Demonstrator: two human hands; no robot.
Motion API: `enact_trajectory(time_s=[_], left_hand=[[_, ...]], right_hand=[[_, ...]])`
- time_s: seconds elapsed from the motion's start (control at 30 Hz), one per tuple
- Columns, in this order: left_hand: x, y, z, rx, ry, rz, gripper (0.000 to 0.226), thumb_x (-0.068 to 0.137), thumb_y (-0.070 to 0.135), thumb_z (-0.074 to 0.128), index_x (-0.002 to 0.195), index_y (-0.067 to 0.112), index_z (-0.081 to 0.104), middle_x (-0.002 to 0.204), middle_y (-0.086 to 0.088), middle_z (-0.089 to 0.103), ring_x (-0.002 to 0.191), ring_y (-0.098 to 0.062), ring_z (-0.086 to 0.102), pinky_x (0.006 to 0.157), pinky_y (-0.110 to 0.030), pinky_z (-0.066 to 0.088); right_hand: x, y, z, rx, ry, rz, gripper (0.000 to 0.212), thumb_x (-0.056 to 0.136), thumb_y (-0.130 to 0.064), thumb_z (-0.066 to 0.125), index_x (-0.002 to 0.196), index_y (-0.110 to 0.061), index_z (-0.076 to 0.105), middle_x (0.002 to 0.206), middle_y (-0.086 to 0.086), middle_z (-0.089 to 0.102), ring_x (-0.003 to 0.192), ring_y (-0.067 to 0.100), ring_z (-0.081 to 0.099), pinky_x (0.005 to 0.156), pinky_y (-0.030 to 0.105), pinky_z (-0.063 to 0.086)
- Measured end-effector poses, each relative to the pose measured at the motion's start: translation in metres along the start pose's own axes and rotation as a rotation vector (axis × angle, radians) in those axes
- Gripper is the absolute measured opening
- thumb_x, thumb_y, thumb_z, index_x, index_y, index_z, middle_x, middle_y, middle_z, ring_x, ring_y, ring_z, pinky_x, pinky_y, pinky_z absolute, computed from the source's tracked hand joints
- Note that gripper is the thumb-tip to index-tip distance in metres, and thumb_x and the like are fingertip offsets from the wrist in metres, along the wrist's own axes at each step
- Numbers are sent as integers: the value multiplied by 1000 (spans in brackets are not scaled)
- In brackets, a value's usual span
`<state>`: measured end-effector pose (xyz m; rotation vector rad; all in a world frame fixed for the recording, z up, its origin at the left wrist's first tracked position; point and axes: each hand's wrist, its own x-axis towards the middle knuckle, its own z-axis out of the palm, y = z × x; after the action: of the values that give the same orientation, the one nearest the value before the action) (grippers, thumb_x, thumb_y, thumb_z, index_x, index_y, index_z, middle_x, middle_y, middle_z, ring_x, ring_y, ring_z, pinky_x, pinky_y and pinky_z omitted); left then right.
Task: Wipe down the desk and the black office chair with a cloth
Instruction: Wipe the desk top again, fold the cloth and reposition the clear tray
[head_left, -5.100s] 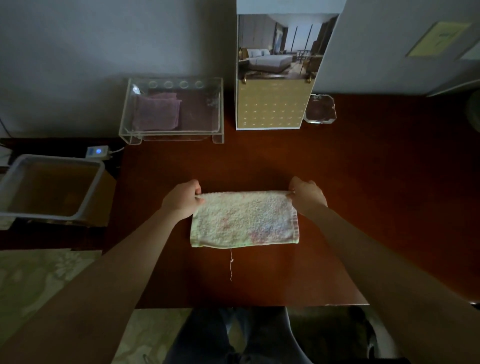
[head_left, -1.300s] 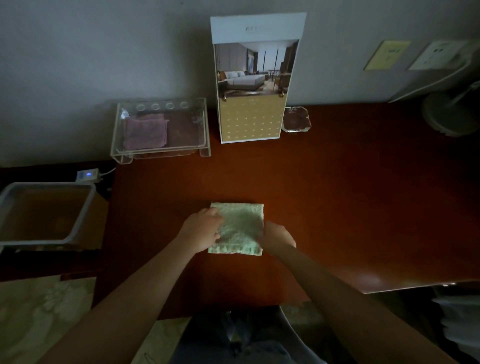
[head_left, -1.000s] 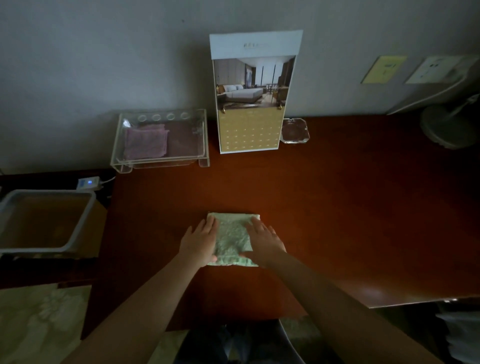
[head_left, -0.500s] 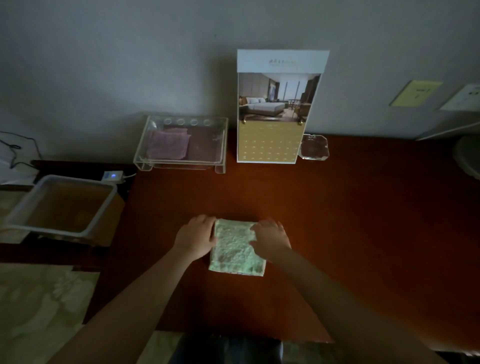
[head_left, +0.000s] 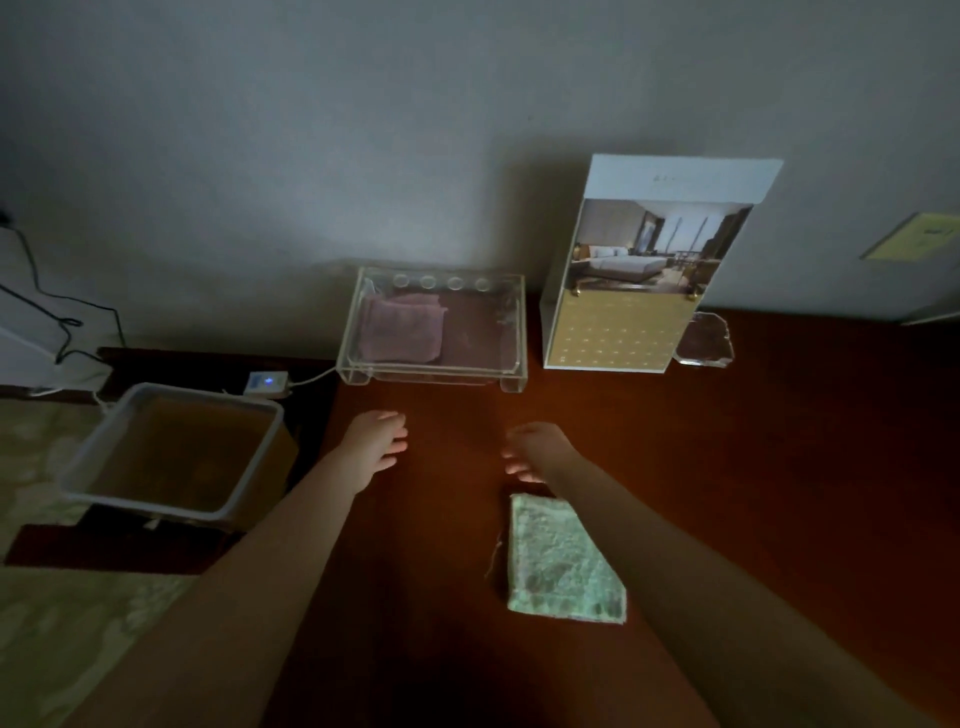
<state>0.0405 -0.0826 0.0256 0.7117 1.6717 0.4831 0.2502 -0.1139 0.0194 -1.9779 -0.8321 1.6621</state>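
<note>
The left hand (head_left: 376, 441) and right hand (head_left: 535, 449) are loose and hold nothing. The folded cloth (head_left: 561, 561) lies nearer on the desk (head_left: 753, 467).

My left hand (head_left: 376, 441) and right hand (head_left: 535, 449): bare. Left arm (head_left: 234, 597), right arm (head_left: 727, 597): bare too, skin right back to frame edge. Slim wrists. Dim light, finer detail unreadable.

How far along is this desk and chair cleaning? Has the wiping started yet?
Barely begun, it seems. Done: the green cloth lies folded on the desk. In hand: nothing; the left hand and right hand are both empty, off the cloth, out toward the clear tray. Left: wiping the desk and the chair, which is out of view.
</note>
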Motion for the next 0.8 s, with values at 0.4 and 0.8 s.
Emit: enact_trajectory(time_s=[0.4, 0.8], left_hand=[[84, 23, -39, -440, -184, -117, 49, 96, 31, 51, 139, 12, 40, 137, -12, 47, 122, -28, 51, 98, -40, 40], [92, 11, -39, -351, -329, -60, 53, 90, 29, 60, 137, 15, 39, 129, -11, 54, 121, -27, 52, 105, -43, 37]], right_hand=[[79, -35, 43, 738, -57, 114, 61, 92, -36, 56, 144, -15, 32, 141, 12, 45, 126, 33, 46, 98, 43, 38], [82, -26, 50, 736, -19, 115, 50, 83, -21, 66, 130, -19, 47, 121, 8, 58, 110, 28, 56, 91, 41, 43]])
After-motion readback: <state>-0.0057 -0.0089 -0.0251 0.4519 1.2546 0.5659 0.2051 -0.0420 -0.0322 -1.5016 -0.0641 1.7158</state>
